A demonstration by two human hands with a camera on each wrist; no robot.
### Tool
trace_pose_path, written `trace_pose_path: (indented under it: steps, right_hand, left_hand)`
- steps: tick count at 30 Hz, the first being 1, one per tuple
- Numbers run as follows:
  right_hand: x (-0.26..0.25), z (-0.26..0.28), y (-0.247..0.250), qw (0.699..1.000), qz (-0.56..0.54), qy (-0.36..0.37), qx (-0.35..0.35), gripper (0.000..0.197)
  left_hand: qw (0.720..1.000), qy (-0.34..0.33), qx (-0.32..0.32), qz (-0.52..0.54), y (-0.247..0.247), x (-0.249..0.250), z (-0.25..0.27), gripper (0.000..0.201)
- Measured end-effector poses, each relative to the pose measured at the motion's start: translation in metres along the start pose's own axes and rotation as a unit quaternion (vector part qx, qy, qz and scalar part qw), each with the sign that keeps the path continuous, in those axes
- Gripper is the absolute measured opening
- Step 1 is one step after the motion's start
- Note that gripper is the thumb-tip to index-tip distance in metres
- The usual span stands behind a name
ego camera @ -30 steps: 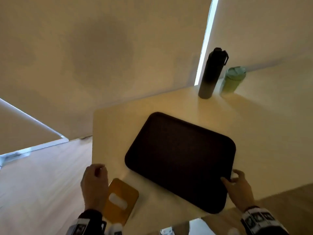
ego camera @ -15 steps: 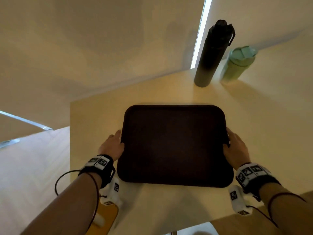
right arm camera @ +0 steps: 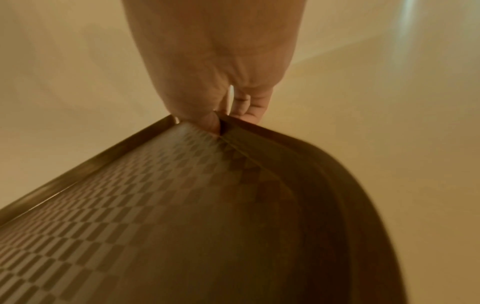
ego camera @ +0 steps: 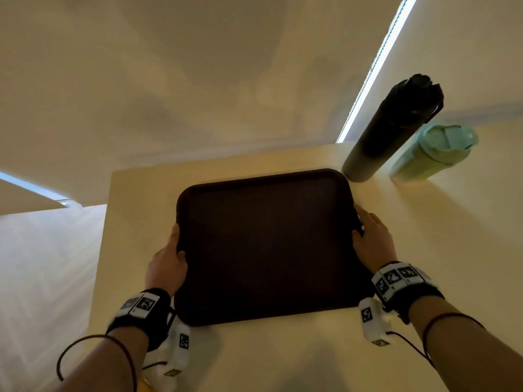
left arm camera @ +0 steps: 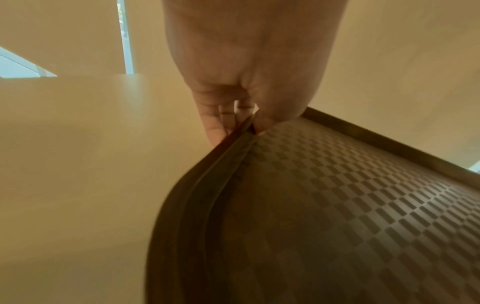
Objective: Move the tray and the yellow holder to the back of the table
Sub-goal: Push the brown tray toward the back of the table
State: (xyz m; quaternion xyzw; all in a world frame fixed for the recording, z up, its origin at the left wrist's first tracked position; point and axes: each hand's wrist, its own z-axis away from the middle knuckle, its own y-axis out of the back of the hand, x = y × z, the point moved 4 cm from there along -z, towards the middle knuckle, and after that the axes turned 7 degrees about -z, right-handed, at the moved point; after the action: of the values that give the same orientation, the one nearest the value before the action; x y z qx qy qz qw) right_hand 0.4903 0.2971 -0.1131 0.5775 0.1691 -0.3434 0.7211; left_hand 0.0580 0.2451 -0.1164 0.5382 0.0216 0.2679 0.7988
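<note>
Between both hands (ego camera: 167,267), tray (ego camera: 266,244)

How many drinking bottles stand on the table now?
2: the black bottle beside the tray's far right corner, and the green bottle to its right. No others show.

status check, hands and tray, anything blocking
Left hand and right hand grip tray edges. Black bottle at tray's far right corner.
</note>
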Motion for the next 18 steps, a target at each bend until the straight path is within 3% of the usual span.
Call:
trace_pose_path:
  steps: [18]
  right_hand:
    - [-0.027, -0.066, -0.005, 1.000, -0.001, 0.007, 0.012, 0.063]
  left_hand:
    - [1.000, -0.004, -0.008, 0.020, 0.025, 0.016, -0.072, 0.071]
